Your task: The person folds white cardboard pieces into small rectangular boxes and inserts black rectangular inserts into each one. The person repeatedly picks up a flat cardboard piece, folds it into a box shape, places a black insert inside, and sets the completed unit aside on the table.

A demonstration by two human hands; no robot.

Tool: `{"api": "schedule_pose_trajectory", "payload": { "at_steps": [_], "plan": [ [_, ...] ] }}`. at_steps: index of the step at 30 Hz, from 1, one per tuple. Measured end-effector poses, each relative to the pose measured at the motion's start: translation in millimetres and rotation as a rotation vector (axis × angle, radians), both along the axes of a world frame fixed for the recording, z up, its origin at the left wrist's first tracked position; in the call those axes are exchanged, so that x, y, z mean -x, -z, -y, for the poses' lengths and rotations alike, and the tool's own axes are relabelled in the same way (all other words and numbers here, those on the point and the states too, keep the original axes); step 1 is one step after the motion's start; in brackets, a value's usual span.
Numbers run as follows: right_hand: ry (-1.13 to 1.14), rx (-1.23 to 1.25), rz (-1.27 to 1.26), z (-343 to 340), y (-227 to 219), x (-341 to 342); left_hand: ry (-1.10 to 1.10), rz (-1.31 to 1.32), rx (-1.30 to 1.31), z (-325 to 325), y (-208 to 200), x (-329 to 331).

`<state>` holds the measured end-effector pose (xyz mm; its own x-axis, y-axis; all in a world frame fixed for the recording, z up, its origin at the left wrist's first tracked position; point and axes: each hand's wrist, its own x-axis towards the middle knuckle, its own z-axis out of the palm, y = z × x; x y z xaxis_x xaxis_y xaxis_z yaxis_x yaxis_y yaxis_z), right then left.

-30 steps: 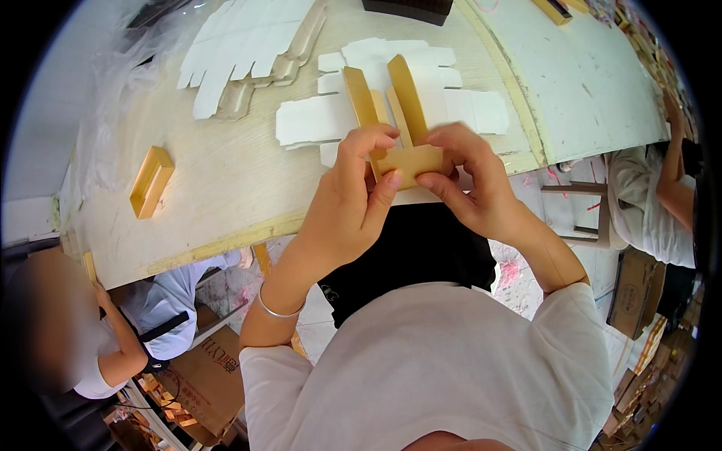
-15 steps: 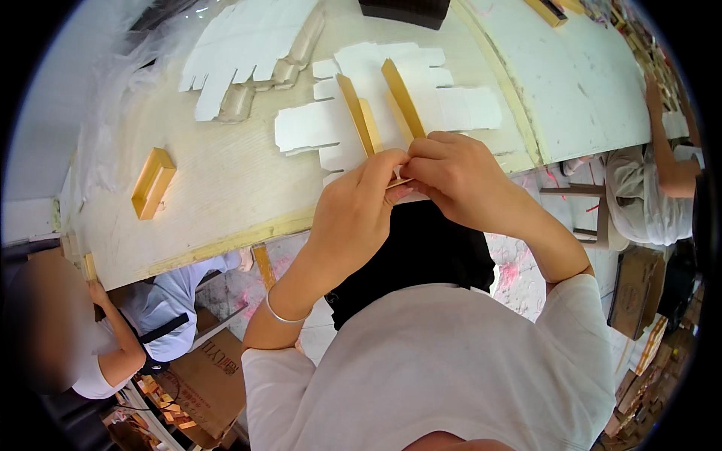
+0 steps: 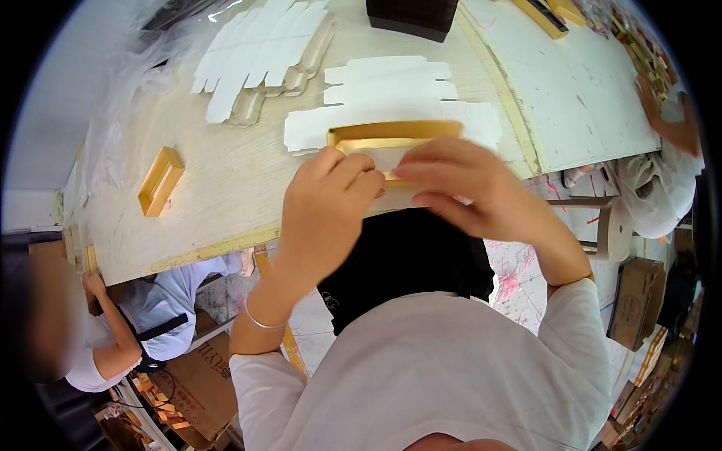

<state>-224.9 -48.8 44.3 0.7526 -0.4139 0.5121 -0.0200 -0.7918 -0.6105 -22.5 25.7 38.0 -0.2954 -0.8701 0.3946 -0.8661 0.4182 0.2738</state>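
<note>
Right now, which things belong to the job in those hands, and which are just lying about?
Seemingly part of the job:
gold frame, gripped by the left hand, right hand alongside
white cut card behind it
second gold frame, at left

Seemingly just lying about:
crumpled clear plastic, upper left
brown carton, lower left
dark box, top

On the table (image 3: pixel 226 169), a frame (image 3: pixel 156 184) at left, a second frame (image 3: pixel 395 131) over card blanks (image 3: pixel 391 83), a box (image 3: pixel 412 19) behind them.
</note>
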Motion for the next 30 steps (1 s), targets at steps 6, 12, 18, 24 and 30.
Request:
{"api": "schedule_pose_trajectory", "payload": {
  "at_steps": [6, 12, 18, 24, 30],
  "plan": [
    [-0.003, 0.190, -0.326, 34, 3, 29, 0.152, 0.068, 0.088, 21, -8, -36],
    [-0.118, 0.267, -0.306, 38, 12, 22, 0.186, -0.039, -0.043, 5, 5, -15],
    [-0.077, 0.133, -0.195, 35, 22, -2, 0.166, -0.263, -0.150, 10, 26, -15],
    [0.024, -0.175, -0.188, 16, 26, -12, -0.028, -0.378, -0.206, 8, 21, 10],
    [0.087, -0.549, -0.182, 3, 11, 0, -0.052, -0.535, -0.185, 5, 29, 9]
  ]
}}
